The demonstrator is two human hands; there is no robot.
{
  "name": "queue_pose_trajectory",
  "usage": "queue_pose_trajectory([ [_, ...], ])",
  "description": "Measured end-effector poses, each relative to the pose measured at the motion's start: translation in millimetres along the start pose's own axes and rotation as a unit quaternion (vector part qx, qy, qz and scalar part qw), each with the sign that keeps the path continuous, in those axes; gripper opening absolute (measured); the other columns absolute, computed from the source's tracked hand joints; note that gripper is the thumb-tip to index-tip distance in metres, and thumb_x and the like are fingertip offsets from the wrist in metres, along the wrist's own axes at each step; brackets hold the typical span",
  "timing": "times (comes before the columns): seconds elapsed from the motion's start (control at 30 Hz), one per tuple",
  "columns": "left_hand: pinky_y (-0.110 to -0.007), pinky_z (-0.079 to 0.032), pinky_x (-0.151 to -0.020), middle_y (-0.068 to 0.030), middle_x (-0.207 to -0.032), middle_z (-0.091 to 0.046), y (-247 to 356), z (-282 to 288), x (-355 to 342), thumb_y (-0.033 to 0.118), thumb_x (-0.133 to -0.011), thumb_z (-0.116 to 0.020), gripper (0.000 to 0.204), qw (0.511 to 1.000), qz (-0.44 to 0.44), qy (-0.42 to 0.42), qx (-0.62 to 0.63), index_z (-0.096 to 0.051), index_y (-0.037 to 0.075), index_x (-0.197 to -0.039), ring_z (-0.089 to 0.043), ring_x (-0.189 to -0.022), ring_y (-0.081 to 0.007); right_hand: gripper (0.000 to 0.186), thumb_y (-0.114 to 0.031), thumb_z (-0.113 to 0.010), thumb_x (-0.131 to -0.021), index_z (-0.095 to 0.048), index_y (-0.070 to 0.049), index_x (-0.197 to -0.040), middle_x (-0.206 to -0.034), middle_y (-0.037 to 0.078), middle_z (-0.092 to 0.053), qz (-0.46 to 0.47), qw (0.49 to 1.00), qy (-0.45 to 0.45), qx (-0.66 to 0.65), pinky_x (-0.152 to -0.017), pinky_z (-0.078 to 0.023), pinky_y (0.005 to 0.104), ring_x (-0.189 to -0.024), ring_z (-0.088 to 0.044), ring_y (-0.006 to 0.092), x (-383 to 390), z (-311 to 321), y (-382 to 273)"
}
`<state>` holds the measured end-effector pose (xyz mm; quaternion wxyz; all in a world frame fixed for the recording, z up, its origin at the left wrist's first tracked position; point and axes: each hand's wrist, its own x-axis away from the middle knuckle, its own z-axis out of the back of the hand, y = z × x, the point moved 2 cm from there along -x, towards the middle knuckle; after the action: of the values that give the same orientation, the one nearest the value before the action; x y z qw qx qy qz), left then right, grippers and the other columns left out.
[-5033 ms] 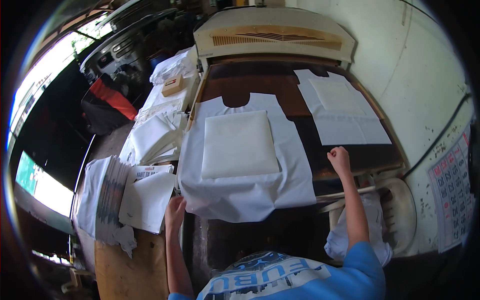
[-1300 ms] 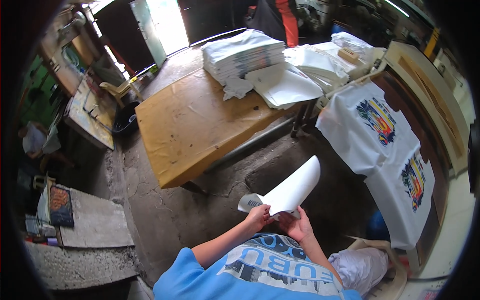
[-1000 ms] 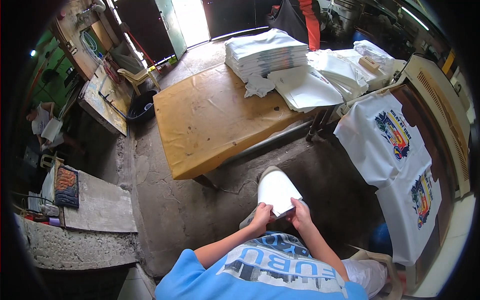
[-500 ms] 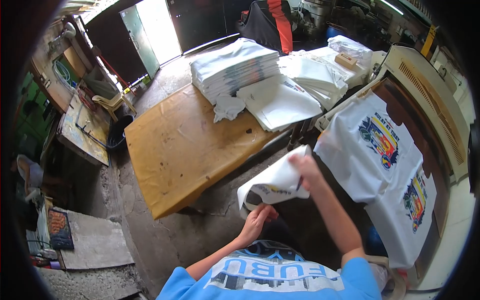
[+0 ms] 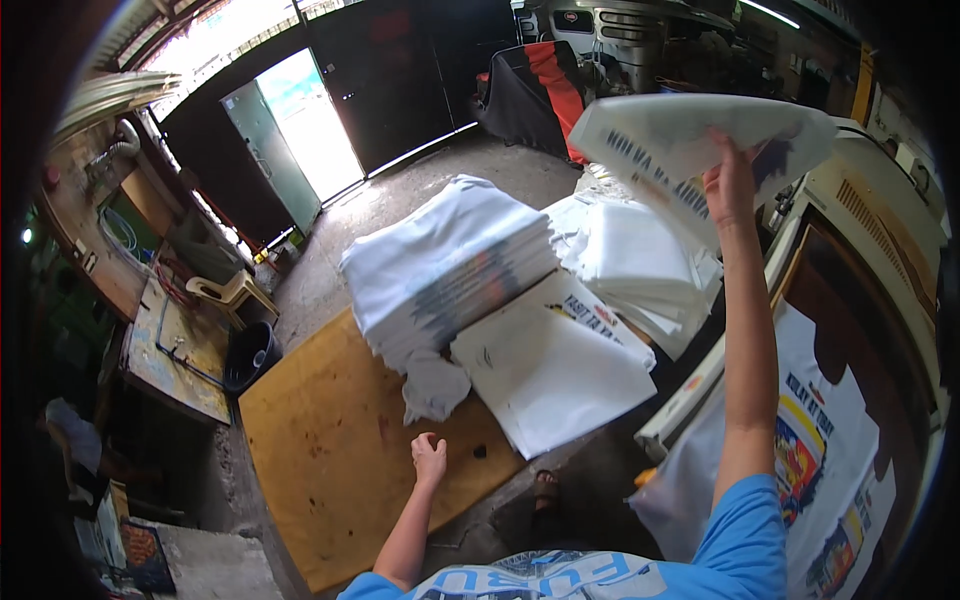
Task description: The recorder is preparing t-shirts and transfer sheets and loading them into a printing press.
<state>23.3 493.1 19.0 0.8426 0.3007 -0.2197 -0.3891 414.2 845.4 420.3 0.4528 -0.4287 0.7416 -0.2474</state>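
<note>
My right hand (image 5: 728,185) grips a translucent white sheet (image 5: 640,130) with dark lettering and coloured print, raised above the back right of the work surface. Below it lie loose white sheets (image 5: 625,260). My left hand (image 5: 429,458) has loosely curled fingers with nothing visible in them, above the tan-covered table (image 5: 320,440). Just beyond it are a crumpled white scrap (image 5: 435,385), a thick stack of folded white fabric (image 5: 435,255) and some flat sheets (image 5: 550,380), one printed.
At right, a heat machine (image 5: 860,200) carries printed white shirt pieces (image 5: 850,460). A plastic chair (image 5: 225,295) and black bucket (image 5: 250,350) stand at left, a person (image 5: 70,445) at lower left. A covered object (image 5: 530,85) and open door (image 5: 310,120) are behind.
The sheet that both hands held low has risen to the upper right in my right hand. My left hand has let go. The view has come closer to the stacks on the table.
</note>
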Motion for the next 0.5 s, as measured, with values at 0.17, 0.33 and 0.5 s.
queue_pose_trajectory([
  [0.17, -0.054, -0.01, -0.102, -0.0199, -0.141, -0.003, -13.2, -40.1, -50.8, 0.052, -0.077, -0.049, 0.083, 0.976, 0.205, 0.012, -0.069, -0.011, 0.009, -0.136, -0.004, -0.131, -0.0364, 0.031, -0.017, -0.059, -0.078, -0.05, -0.009, -0.107, -0.093, 0.005, -0.056, -0.112, 0.984, 0.099, -0.1, -0.057, -0.046, 0.0286, -0.077, -0.057, 0.0157, -48.4, 61.8, 140.3],
  [0.33, -0.059, 0.004, -0.099, -0.0208, -0.14, 0.019, -1.6, -63.3, -40.0, 0.071, -0.07, -0.042, 0.107, 0.955, 0.214, -0.093, -0.182, 0.009, 0.005, -0.137, 0.017, -0.131, -0.0338, 0.026, -0.016, -0.057, -0.075, -0.052, -0.005, -0.098, -0.087, 0.008, -0.057, -0.279, 0.915, 0.29, -0.009, -0.052, -0.047, 0.0326, -0.073, -0.058, 0.0201, 0.6, 168.6, 335.3],
  [0.5, -0.058, 0.009, -0.098, -0.0198, -0.137, 0.027, -5.6, -55.8, -38.2, 0.074, -0.067, -0.043, 0.113, 0.947, 0.249, -0.139, -0.15, 0.015, 0.005, -0.135, 0.026, -0.128, -0.0326, 0.025, -0.011, -0.055, -0.075, -0.049, -0.001, -0.098, -0.087, 0.01, -0.057, -0.346, 0.851, 0.393, 0.035, -0.057, -0.048, 0.0342, -0.077, -0.059, 0.0217, 45.3, 185.5, 413.6],
])
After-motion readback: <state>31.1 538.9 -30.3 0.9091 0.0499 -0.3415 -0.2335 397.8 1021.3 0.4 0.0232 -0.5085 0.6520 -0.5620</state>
